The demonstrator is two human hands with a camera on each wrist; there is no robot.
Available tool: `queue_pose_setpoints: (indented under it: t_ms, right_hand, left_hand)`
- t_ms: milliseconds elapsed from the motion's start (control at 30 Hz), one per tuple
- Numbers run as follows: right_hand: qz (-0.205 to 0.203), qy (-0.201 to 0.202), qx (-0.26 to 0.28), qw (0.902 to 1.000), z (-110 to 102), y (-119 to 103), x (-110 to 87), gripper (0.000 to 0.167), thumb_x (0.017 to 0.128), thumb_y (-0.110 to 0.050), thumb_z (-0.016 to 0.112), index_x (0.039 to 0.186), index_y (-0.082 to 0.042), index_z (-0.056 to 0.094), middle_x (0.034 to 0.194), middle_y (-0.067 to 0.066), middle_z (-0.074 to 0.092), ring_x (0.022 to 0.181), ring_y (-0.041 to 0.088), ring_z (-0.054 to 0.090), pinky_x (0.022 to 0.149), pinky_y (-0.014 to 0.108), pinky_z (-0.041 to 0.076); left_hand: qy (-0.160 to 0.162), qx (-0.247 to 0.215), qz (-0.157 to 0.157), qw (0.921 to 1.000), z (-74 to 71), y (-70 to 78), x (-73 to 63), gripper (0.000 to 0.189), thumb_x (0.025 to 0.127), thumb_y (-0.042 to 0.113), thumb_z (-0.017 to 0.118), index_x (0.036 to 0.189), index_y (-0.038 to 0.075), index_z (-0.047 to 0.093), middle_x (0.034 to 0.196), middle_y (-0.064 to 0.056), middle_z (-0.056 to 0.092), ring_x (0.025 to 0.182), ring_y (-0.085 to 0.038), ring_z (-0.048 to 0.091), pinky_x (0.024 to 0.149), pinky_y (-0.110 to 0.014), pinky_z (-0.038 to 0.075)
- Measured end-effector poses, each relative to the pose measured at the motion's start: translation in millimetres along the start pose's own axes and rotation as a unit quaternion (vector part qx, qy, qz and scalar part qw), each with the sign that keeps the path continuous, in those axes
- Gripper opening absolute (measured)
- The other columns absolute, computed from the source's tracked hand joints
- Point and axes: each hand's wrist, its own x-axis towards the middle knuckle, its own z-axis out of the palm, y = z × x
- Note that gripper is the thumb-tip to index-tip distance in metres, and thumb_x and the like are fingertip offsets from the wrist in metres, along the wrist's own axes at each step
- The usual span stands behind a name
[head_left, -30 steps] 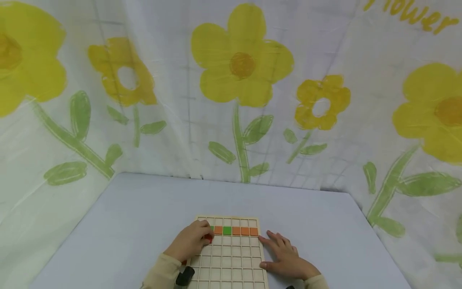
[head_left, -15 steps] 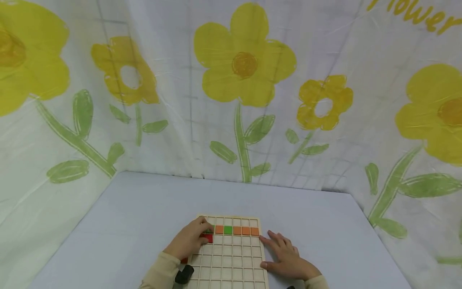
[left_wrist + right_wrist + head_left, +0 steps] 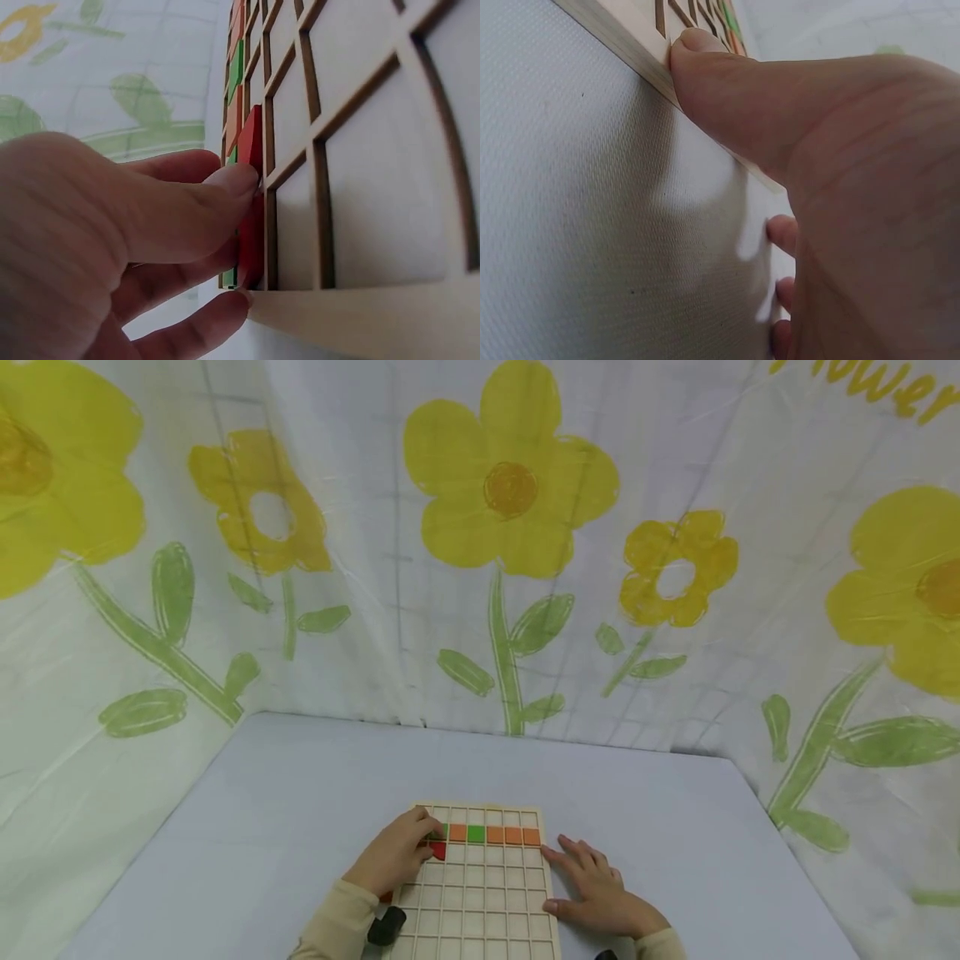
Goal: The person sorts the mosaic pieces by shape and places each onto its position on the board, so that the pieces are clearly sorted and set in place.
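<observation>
One board (image 3: 474, 900), table (image 3: 652, 827), flowered backdrop (image 3: 375, 635)

A white sheet (image 3: 360, 635) hangs behind a pale table (image 3: 300, 793). It bears 5 yellow flowers (image 3: 450, 531), 3 large and 2 small, the outermost 2 cut off by the side edges of the head view. The small 2 have white centres; green stems (image 3: 502, 652) and leaves (image 3: 542, 625) spread below. Orange-yellow handwriting (image 3: 873, 385) sits top right, partly cropped. Up close, the tabletop shows a woven grain.
</observation>
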Motion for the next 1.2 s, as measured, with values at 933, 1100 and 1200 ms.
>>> queue_pose_setpoints:
  t_ms: [933,1100,1200]
  right_hand:
    - [0.014,-0.005,0.015,0.9998,-0.7,-0.4,-1.1,0.073,0.089,-0.055,0.059,0.15,-0.029,0.029,0.16,0.011,0.013,0.142,0.047,0.005,0.097,0.076,0.014]
    - [0.015,-0.006,0.012,0.9998,0.7,-0.5,-1.1,0.074,0.089,-0.056,0.058,0.151,-0.03,0.028,0.16,0.011,0.013,0.142,0.047,0.006,0.096,0.076,0.014]
    - [0.013,-0.002,0.005,0.9999,0.5,0.1,0.3,0.074,0.088,-0.057,0.057,0.151,-0.03,0.029,0.159,0.011,0.014,0.142,0.047,0.007,0.097,0.075,0.015]
  left_hand:
    - [-0.076,0.081,-0.119,0.9867,-50.6,-15.4,-75.5,0.031,0.075,0.009,0.078,0.104,0.01,0.067,0.09,0.006,0.056,0.073,-0.007,0.051,0.069,-0.029,0.052]
    - [-0.066,0.074,-0.168,0.9808,-41.7,-12.3,-78.3,0.026,0.081,0.01,0.074,0.105,0.014,0.064,0.086,0.01,0.052,0.071,-0.005,0.046,0.069,-0.027,0.051]
    - [-0.058,0.068,-0.188,0.978,-39.8,-10.9,-77.9,0.025,0.081,0.012,0.074,0.103,0.015,0.062,0.083,0.01,0.051,0.071,-0.006,0.045,0.069,-0.026,0.05]
